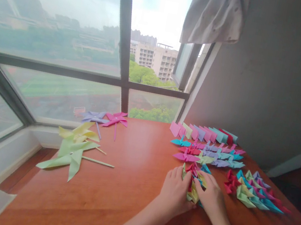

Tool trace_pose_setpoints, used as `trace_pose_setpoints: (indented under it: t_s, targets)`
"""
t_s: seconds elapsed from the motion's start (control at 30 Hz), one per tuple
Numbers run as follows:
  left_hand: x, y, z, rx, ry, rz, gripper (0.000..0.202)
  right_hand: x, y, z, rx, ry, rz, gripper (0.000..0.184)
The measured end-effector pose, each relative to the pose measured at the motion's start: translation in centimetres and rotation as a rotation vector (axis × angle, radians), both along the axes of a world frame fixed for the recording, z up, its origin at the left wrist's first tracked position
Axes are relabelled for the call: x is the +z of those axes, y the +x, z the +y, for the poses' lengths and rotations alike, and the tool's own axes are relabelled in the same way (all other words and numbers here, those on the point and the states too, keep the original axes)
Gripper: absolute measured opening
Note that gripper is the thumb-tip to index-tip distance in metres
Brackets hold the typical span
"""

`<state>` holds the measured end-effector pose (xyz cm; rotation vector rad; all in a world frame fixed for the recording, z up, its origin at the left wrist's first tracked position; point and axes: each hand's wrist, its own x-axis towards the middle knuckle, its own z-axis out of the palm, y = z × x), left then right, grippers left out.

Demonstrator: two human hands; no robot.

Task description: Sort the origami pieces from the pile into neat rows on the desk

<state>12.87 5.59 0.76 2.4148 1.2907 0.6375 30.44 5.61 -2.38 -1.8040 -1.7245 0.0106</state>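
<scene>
Right of centre in the lower frame, the left hand (174, 188) and right hand (210, 193) curl around multicoloured folded papers (194, 195), partly hiding them; whether fingers pinch any, I cannot tell. Paper cranes (186, 157) and upright cards (195, 132) line up beyond; pinwheels (75, 155) lie at left.

Head view, forward-down over desk (137, 156)

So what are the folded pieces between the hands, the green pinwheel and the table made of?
Folded pieces: seemingly matte coloured paper, judging by sharp points and creases. Green pinwheel: likely matte paper, perhaps plastic, given its thin, flat shape. Table: wood or wood-look laminate, reddish-brown, with faint grain and sheen.
</scene>
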Motion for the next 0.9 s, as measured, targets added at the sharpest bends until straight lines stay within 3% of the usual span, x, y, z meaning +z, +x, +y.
trace_pose_setpoints:
  t_s: [0.13, 0.27, 0.43, 0.57, 0.7, 0.8, 0.9]
  targets:
    - [1.3, -4.4, -0.3, 0.046, -0.030, -0.051, 0.069, 0.9, -4.5, 0.9, 0.102, 0.015, 0.134, 0.032]
    - [2.3, -10.4, 0.1, 0.060, -0.012, -0.167, 0.050, 2.2, -11.2, 3.6, 0.203, -0.006, 0.285, 0.028]
    - [3.8, -18.4, 2.6, 0.279, 0.120, -0.189, 0.021, 4.6, -21.5, 8.1, 0.285, -0.116, 0.594, 0.029]
    - [5.6, -24.2, 5.1, 0.491, 0.198, -0.048, 0.020, 7.1, -27.3, 10.5, 0.481, -0.171, 0.714, 0.041]
    - [6.3, -26.4, 5.3, 0.592, 0.213, -0.028, 0.023, 8.3, -27.0, 10.7, 0.520, -0.162, 0.614, 0.043]
    - [5.6, -25.2, 4.0, 0.548, 0.236, -0.047, 0.026, 7.7, -23.1, 9.5, 0.461, -0.139, 0.568, 0.039]
    - [4.5, -22.5, 2.6, 0.443, 0.252, -0.063, 0.026, 6.6, -17.4, 7.7, 0.371, -0.096, 0.542, 0.034]
